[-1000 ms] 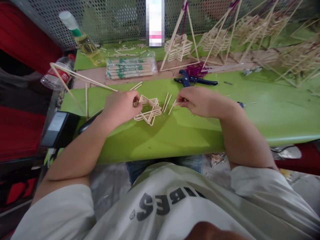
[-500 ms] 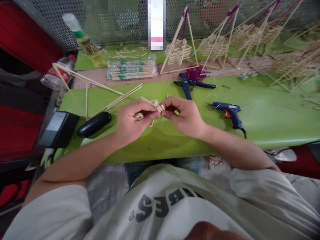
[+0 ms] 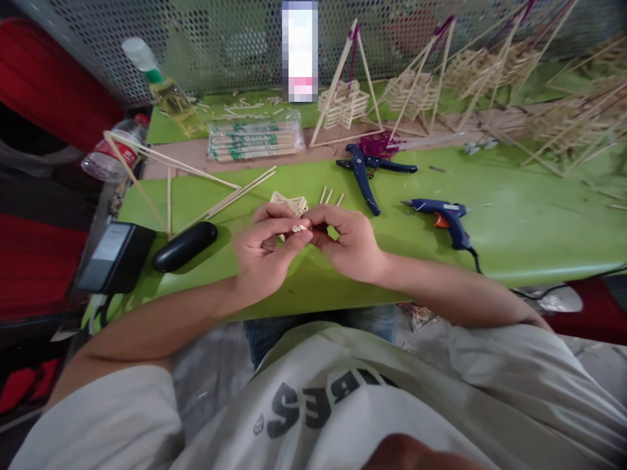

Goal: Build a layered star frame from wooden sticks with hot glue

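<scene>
In the middle of the head view my two hands meet over the green table. My left hand (image 3: 264, 251) pinches a small bundle of short wooden sticks (image 3: 300, 228) between thumb and forefinger, their cut ends facing me. Fingers of my right hand (image 3: 347, 245) close on the same bundle from the right side. Just behind the hands lies a small lattice of glued sticks (image 3: 289, 201), partly covered by my left fingers. Beyond my right knuckles, three stick ends (image 3: 330, 196) show; whether they are held or lying on the table I cannot tell.
A blue cutter (image 3: 365, 179) and a glue gun (image 3: 448, 212) lie to the right. On the left are a stick frame (image 3: 169, 189), a black case (image 3: 185, 247) and a black box (image 3: 115, 254). Packaged sticks (image 3: 255, 138), a glue bottle (image 3: 161, 88) and stick models (image 3: 345, 104) stand behind.
Both hands have shifted slightly down and toward me, with the stick ends turned to face me. More of the lattice and three stick ends now show behind the hands.
</scene>
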The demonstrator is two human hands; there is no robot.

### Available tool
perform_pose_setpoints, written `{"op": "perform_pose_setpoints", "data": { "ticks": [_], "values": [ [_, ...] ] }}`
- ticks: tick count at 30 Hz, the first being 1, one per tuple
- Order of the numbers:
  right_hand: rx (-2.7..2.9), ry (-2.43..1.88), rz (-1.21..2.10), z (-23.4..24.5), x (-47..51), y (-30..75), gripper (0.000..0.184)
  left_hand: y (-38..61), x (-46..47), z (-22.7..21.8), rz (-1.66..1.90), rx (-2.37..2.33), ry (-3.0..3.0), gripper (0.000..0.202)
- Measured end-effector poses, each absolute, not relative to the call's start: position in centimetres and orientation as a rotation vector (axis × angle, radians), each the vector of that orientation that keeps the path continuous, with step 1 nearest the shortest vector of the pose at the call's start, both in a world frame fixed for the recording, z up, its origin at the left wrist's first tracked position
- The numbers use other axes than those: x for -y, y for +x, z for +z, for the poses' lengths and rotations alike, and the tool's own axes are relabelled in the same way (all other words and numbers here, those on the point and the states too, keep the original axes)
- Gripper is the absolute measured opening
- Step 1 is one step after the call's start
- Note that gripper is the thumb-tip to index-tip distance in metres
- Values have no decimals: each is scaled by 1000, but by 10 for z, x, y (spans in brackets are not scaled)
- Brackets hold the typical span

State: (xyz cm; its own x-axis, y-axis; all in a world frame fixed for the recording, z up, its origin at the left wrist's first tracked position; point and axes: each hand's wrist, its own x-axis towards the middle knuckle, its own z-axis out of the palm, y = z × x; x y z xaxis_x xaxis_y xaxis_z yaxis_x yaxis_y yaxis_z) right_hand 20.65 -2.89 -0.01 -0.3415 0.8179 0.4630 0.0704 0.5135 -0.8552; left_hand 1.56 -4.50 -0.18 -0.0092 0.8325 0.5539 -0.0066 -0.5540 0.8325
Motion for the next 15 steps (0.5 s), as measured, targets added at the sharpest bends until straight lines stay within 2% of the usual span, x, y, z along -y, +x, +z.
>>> {"op": "perform_pose_setpoints", "data": {
  "ticks": [5,11,15],
  "values": [
    [1840,-711,965,-9,20,206,40,10,39,8,1619,-832,1592,15],
    [1874,-690,985,-14,22,205,36,4,36,-2,1532,-838,1539,15],
    [1889,-717,967,-18,21,203,39,7,40,-6,1441,-871,1510,25]
  ]
}}
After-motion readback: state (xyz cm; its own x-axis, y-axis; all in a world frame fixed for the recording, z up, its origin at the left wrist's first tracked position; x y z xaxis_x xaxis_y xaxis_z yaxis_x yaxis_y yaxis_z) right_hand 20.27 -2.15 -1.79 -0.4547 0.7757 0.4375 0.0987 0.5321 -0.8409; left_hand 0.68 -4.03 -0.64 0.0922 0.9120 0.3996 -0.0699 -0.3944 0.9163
